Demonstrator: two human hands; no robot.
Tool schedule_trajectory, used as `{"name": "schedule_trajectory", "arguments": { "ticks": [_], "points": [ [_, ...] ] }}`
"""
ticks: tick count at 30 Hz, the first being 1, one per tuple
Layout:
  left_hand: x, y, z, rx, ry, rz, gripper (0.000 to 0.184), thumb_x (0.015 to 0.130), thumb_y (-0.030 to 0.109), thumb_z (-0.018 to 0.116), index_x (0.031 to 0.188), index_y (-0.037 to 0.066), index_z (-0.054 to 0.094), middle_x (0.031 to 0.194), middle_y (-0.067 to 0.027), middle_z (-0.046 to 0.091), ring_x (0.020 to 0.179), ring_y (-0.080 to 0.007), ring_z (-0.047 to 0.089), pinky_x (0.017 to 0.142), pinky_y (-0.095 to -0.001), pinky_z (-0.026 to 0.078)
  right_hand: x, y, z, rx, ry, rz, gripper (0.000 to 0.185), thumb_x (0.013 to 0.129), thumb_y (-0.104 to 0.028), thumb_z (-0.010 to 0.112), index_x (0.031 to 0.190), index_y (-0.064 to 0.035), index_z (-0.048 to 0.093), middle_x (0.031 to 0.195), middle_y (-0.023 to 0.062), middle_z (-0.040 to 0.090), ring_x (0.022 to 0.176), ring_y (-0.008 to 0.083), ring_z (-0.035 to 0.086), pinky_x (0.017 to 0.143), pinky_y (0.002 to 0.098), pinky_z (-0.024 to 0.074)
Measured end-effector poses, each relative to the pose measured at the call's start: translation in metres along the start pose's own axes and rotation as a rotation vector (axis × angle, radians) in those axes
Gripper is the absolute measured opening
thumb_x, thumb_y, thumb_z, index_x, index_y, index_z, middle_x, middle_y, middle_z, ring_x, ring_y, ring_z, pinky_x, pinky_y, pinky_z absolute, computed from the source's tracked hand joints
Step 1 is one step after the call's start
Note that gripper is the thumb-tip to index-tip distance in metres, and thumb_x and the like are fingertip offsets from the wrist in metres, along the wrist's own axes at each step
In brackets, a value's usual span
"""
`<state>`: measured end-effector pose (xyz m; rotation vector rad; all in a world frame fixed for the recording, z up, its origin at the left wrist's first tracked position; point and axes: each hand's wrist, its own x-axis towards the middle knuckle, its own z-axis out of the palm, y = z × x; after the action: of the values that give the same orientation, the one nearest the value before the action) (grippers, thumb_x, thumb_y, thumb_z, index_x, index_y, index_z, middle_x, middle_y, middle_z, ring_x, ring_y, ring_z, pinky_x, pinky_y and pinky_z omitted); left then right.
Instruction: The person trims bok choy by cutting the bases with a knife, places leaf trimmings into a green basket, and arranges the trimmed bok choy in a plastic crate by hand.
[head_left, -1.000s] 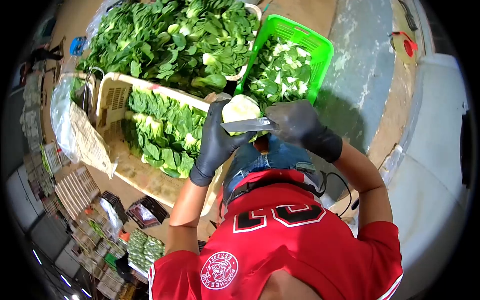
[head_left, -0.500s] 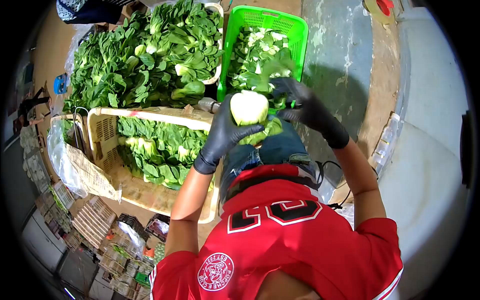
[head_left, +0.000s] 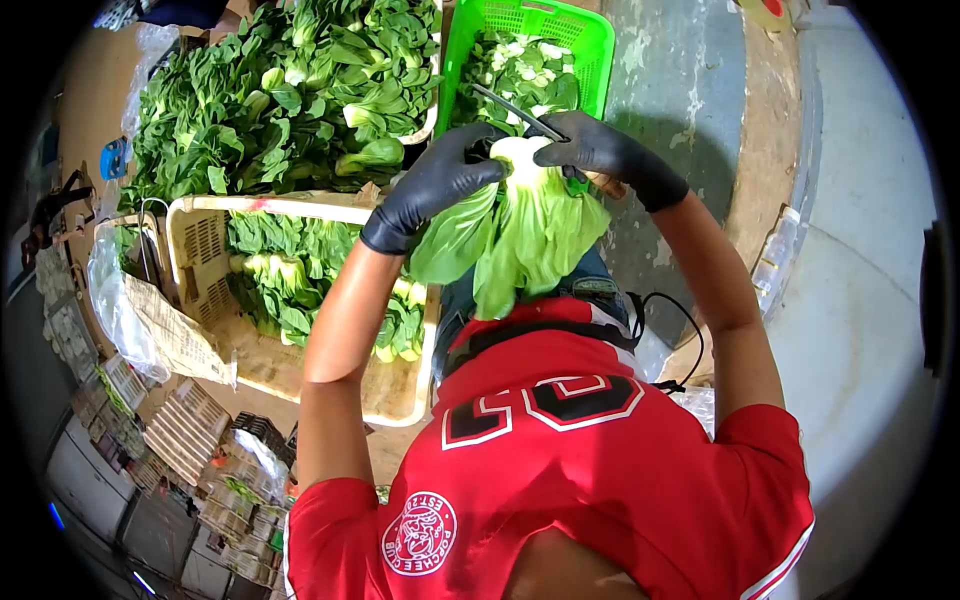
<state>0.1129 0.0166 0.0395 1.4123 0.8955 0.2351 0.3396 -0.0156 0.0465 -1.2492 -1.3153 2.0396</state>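
A head of bok choy (head_left: 530, 225) hangs in front of my lap, its pale base up and its leaves spread downward. My left hand (head_left: 435, 185), in a black glove, grips it near the base from the left. On the other side my right hand (head_left: 605, 155), gloved too, is closed around a knife (head_left: 515, 110), whose thin blade points up and left past the base. The right thumb and fingers are close against the base; whether the blade touches it I cannot tell. Behind both hands is a green basket (head_left: 605, 65) with cut leaves and trimmings (head_left: 525, 65).
A crate (head_left: 432, 110) heaped with bok choy (head_left: 270, 110) stands at the upper left. Below it, a cream crate (head_left: 270, 375) holds rows of bok choy (head_left: 290, 270). A plastic bottle (head_left: 778, 255) lies by the wall at right. More crates (head_left: 185, 430) stand at lower left.
The bok choy has turned from base facing me to leaves hanging down toward me. My right hand has come in to its base, and the knife blade now shows clearly.
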Motion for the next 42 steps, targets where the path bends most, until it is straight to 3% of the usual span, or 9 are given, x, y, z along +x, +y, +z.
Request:
{"name": "schedule_trajectory", "arguments": {
  "ticks": [11, 16, 21, 24, 28, 29, 32, 37, 42],
  "points": [
    [0.019, -0.031, -0.002, -0.21, -0.232, -0.025, 0.02, 0.079, 0.01, 0.056, 0.094, -0.002, 0.058, 0.083, -0.0041, 0.06, 0.075, -0.009, 0.056, 0.068, -0.0247, 0.047, 0.012, 0.039, -0.009, -0.191, -0.057, -0.022, 0.04, 0.07, -0.028, 0.063, 0.094, 0.0029, 0.059, 0.074, 0.0034, 0.056, 0.064, 0.0094, 0.049, 0.057, 0.0254, 0.042],
    [0.019, -0.075, -0.004, 0.342, 0.325, 0.258, 0.045, 0.079, 0.031, 0.064, 0.108, -0.003, 0.055, 0.103, -0.018, 0.06, 0.098, -0.0279, 0.057, 0.088, -0.0345, 0.043, 0.001, 0.019, -0.009, -0.036, 0.102, 0.019, 0.047, 0.073, -0.038, 0.066, 0.096, 0.0023, 0.059, 0.069, 0.0011, 0.051, 0.06, 0.0091, 0.048, 0.054, 0.0244, 0.0412],
    [0.005, -0.078, 0.021, -0.473, -0.003, 0.039, 0.05, 0.087, 0.025, 0.059, 0.125, -0.004, 0.044, 0.123, -0.0149, 0.05, 0.108, -0.0189, 0.051, 0.092, -0.0316, 0.04, 0.018, 0.022, 0.013, -0.09, 0.417, -0.003, 0.041, 0.076, -0.025, 0.07, 0.102, 0.0047, 0.058, 0.072, 0.0026, 0.057, 0.057, 0.0086, 0.052, 0.051, 0.0251, 0.0427],
    [-0.016, -0.072, 0.033, -0.126, 0.216, -0.139, 0.087, 0.076, 0.046, 0.067, 0.132, -0.008, 0.03, 0.131, -0.0239, 0.039, 0.12, -0.0295, 0.041, 0.103, -0.0356, 0.031, 0.044, 0.04, 0.021, -0.099, 0.367, 0.059, 0.04, 0.076, -0.019, 0.07, 0.103, 0.0077, 0.056, 0.075, 0.0066, 0.061, 0.053, 0.0092, 0.052, 0.048, 0.0251, 0.0429],
    [-0.083, -0.081, 0.003, -0.544, 0.515, 0.054, 0.057, 0.087, 0.033, 0.058, 0.126, -0.004, 0.041, 0.12, -0.0168, 0.052, 0.109, -0.0225, 0.052, 0.096, -0.0311, 0.039, 0.088, 0.02, 0.025, 0.003, 0.064, 0.212, 0.039, 0.081, -0.027, 0.064, 0.108, 0.0008, 0.058, 0.081, 0.0083, 0.061, 0.071, 0.0131, 0.056, 0.062, 0.0273, 0.0448],
    [-0.104, -0.092, -0.011, -0.642, 0.693, 0.055, 0.05, 0.087, 0.028, 0.057, 0.124, -0.003, 0.043, 0.114, -0.0138, 0.055, 0.105, -0.0202, 0.054, 0.093, -0.0297, 0.041, 0.118, 0.037, 0.017, -0.411, 0.111, -0.216, 0.037, 0.083, -0.028, 0.062, 0.107, -0.0007, 0.059, 0.085, 0.0079, 0.06, 0.076, 0.0136, 0.056, 0.067, 0.0283, 0.0447],
    [-0.186, -0.158, -0.027, -0.788, 1.224, 0.045, 0.037, 0.086, 0.015, 0.059, 0.118, -0.001, 0.05, 0.101, -0.0087, 0.061, 0.095, -0.0165, 0.057, 0.086, -0.0282, 0.044, 0.192, -0.04, 0.091, 0.382, 0.142, -0.014, 0.033, 0.092, -0.028, 0.049, 0.116, -0.006, 0.054, 0.098, 0.004, 0.06, 0.087, 0.0161, 0.054, 0.08, 0.0291, 0.0435],
    [-0.302, -0.295, -0.031, -0.182, 1.653, -0.364, 0.034, 0.079, 0.013, 0.063, 0.108, -0.002, 0.057, 0.096, -0.015, 0.063, 0.088, -0.0226, 0.061, 0.078, -0.0325, 0.047, 0.272, -0.154, 0.192, 0.124, -0.044, -0.059, 0.04, 0.087, -0.042, 0.054, 0.108, -0.0075, 0.052, 0.092, 0.0072, 0.065, 0.067, 0.0113, 0.058, 0.051, 0.023, 0.0443],
    [-0.317, -0.31, -0.109, 0.69, 1.331, -0.67, 0.04, 0.067, 0.016, 0.067, 0.103, 0.002, 0.058, 0.099, -0.0155, 0.059, 0.094, -0.0309, 0.054, 0.085, -0.0401, 0.042, 0.254, -0.111, 0.236, -0.268, -0.136, -0.068, 0.039, 0.087, -0.035, 0.056, 0.108, -0.0016, 0.06, 0.089, 0.006, 0.066, 0.062, 0.0102, 0.056, 0.05, 0.0223, 0.0432]
  ]
}}
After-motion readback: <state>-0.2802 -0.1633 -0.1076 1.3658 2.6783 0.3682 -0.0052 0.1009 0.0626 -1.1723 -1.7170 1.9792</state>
